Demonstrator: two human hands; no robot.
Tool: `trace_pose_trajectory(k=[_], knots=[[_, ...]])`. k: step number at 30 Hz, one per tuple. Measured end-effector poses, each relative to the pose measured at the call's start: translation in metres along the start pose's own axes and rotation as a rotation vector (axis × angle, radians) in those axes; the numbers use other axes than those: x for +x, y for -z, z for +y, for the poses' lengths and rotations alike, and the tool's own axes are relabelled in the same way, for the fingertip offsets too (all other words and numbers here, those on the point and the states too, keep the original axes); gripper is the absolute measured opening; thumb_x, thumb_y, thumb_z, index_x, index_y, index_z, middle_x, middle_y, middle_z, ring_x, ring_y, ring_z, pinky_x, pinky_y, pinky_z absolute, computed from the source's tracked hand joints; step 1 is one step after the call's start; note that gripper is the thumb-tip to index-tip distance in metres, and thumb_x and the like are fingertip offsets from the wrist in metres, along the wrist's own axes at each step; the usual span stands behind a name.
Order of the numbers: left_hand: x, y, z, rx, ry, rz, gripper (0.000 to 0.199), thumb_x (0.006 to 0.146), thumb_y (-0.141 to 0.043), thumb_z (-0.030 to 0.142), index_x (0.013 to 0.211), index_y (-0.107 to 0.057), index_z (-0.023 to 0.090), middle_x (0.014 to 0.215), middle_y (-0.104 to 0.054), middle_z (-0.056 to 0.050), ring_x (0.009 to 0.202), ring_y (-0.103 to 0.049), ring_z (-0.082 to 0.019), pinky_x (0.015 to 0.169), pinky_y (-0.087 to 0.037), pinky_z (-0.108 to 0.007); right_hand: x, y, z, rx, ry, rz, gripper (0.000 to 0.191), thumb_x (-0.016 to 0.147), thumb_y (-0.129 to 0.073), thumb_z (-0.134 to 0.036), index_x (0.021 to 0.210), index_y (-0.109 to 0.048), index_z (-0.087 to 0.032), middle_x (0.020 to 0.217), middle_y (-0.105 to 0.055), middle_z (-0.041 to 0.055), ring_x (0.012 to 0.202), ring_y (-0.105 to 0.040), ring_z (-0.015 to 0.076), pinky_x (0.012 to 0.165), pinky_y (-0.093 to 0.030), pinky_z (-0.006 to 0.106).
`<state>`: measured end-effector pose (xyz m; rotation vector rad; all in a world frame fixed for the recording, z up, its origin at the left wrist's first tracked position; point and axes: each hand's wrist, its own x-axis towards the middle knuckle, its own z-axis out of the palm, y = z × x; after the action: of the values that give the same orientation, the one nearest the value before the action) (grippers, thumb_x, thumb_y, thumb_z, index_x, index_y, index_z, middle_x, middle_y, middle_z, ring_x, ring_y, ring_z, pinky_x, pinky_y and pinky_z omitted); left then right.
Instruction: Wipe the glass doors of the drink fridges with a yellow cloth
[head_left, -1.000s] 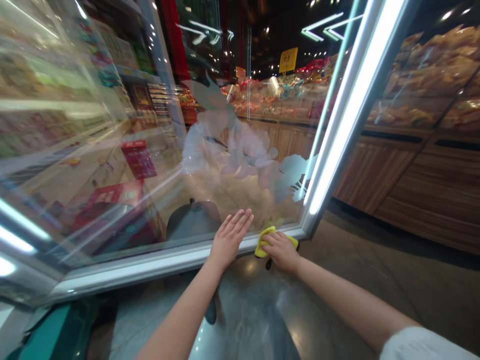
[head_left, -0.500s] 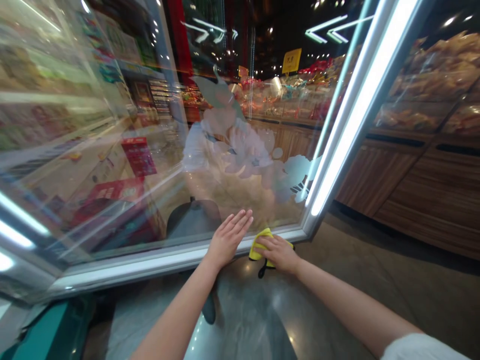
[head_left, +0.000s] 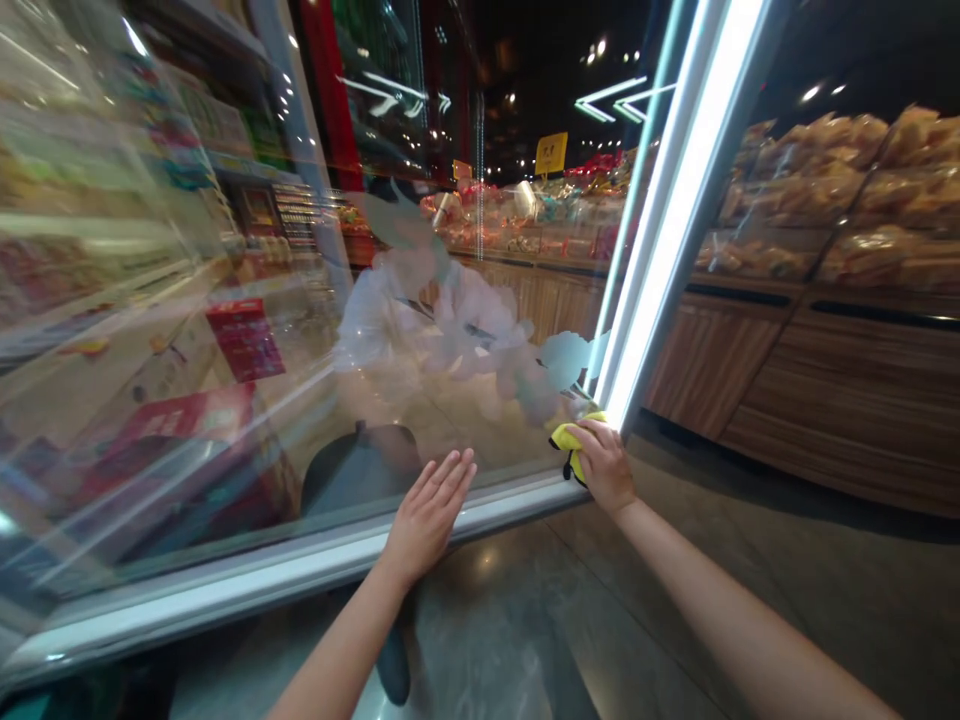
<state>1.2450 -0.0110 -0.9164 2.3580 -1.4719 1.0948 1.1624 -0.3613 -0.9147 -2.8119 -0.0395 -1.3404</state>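
Note:
A yellow cloth [head_left: 568, 437] with dark edging and a black loop is bunched in my right hand [head_left: 606, 466]. That hand presses it at the lower right corner of a glass door [head_left: 495, 420], where the bottom rail meets the lit upright edge. My left hand [head_left: 427, 518] lies flat against the lower glass and the bottom rail [head_left: 300, 568], fingers together and stretched out. Pale flower-shaped stickers and a person's reflection show across the pane.
Right of the door stands a wood-panelled display counter [head_left: 825, 390] heaped with bagged goods [head_left: 840, 160]. A bright light strip [head_left: 675, 200] runs up the door's edge. Red boxes [head_left: 244, 338] appear in the glass at left. Grey shiny floor [head_left: 510, 620] lies below.
My right hand has moved the cloth right and up, from the bottom rail to the door's corner. The left hand stays flat on the door. The view has shifted slightly right.

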Motion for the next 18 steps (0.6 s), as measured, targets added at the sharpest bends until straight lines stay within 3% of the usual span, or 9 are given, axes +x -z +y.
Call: trace_pose_trajectory(k=[6, 8, 13, 18], knots=[[0.009, -0.001, 0.006, -0.010, -0.002, -0.023, 0.078, 0.086, -0.047, 0.007, 0.162, -0.036, 0.019, 0.164, -0.044, -0.006, 0.159, -0.029, -0.019, 0.132, -0.019, -0.040, -0.036, 0.004, 0.003, 0.025, 0.165, -0.185, 0.044, 0.087, -0.053, -0.001, 0.110, -0.079, -0.029, 0.117, -0.074, 0.0068, 0.111, -0.064, 0.0246, 0.095, -0.052, 0.037], [0.011, -0.002, 0.008, -0.009, -0.022, -0.021, 0.076, 0.087, -0.047, 0.007, 0.162, -0.037, 0.019, 0.164, -0.044, -0.006, 0.159, -0.028, -0.019, 0.132, -0.019, -0.040, -0.035, 0.017, 0.011, 0.053, 0.145, -0.098, 0.044, 0.089, -0.052, -0.003, 0.114, -0.078, -0.030, 0.120, -0.074, 0.0060, 0.113, -0.064, 0.0247, 0.095, -0.051, 0.038], [0.014, -0.007, 0.013, -0.016, -0.065, -0.004, 0.070, 0.090, -0.046, 0.008, 0.159, -0.042, 0.019, 0.163, -0.046, -0.004, 0.159, -0.026, -0.017, 0.133, -0.012, -0.038, -0.006, 0.037, 0.024, 0.102, -0.107, 0.329, 0.035, 0.094, -0.053, -0.015, 0.118, -0.074, -0.030, 0.137, -0.060, 0.0069, 0.129, -0.056, 0.0272, 0.108, -0.046, 0.047], [0.021, -0.009, 0.017, -0.027, -0.085, 0.015, 0.068, 0.090, -0.046, 0.008, 0.157, -0.046, 0.019, 0.162, -0.048, -0.005, 0.160, -0.024, -0.016, 0.134, -0.008, -0.037, -0.019, 0.013, 0.017, 0.157, -0.237, 0.349, 0.032, 0.096, -0.052, -0.019, 0.120, -0.071, -0.028, 0.143, -0.049, 0.0098, 0.133, -0.051, 0.0294, 0.109, -0.046, 0.054]])
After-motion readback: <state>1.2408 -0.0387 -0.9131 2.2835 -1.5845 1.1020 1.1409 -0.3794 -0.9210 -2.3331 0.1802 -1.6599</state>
